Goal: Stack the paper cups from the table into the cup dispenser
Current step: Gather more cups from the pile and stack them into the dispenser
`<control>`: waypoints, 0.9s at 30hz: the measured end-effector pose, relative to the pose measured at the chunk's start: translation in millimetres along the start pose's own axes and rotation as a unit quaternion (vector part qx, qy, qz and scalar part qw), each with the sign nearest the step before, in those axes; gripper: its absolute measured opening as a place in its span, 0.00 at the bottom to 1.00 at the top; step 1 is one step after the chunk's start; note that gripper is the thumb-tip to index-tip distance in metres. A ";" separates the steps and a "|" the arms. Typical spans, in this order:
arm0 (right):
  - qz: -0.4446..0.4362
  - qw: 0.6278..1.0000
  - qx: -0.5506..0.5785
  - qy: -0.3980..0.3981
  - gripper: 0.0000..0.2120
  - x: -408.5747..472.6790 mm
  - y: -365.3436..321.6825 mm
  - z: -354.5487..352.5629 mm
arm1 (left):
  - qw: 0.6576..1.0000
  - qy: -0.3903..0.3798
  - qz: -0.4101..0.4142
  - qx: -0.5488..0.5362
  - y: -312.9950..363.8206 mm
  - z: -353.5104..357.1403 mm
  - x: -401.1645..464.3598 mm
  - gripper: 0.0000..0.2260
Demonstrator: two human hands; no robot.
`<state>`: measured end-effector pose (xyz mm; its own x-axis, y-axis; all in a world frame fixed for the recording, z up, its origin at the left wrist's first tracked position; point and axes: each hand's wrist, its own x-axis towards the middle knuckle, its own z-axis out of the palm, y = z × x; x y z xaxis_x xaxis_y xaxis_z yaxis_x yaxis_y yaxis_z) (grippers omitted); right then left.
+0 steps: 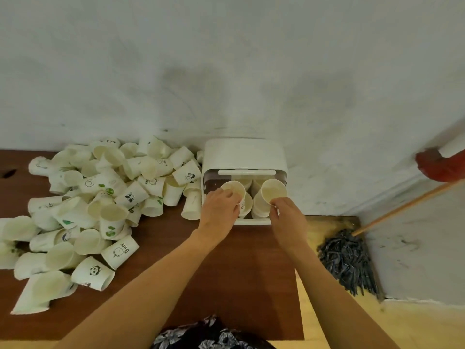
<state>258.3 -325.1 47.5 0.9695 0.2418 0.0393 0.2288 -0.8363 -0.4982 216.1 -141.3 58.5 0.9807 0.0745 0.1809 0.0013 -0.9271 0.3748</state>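
Note:
A white cup dispenser [244, 154] stands against the wall at the table's far right, its front open, with several stacked cups [247, 204] inside. My left hand [220, 210] grips a paper cup [235, 189] at the dispenser's left side. My right hand [286, 215] pinches the rim of another paper cup [273, 192] over the right stack. A large pile of loose paper cups [100, 197], some printed with pandas and bears, lies on the brown table [239, 273] to the left.
A mop with a dark head [348, 260] and wooden handle [407, 205] lies on the floor to the right of the table. A red object [437, 167] leans at the right wall. The table's right edge runs just beside the dispenser.

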 end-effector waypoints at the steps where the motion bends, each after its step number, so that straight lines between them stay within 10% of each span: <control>1: -0.001 1.000 0.002 -0.009 0.10 3.5 3.7 1.1 | 1.000 0.002 -0.002 0.001 1.8 3.9 1.6 0.03; 27: -0.042 0.990 -0.062 -0.122 0.12 45.1 40.5 34.9 | 0.988 -0.152 -0.026 0.008 1.1 72.2 44.9 0.07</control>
<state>308.2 -330.9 -1.1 0.8997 0.4129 -0.1420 0.3318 -0.8580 -0.3921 274.2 -165.5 1.4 0.9927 0.0102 -0.1203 0.0535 -0.9305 0.3624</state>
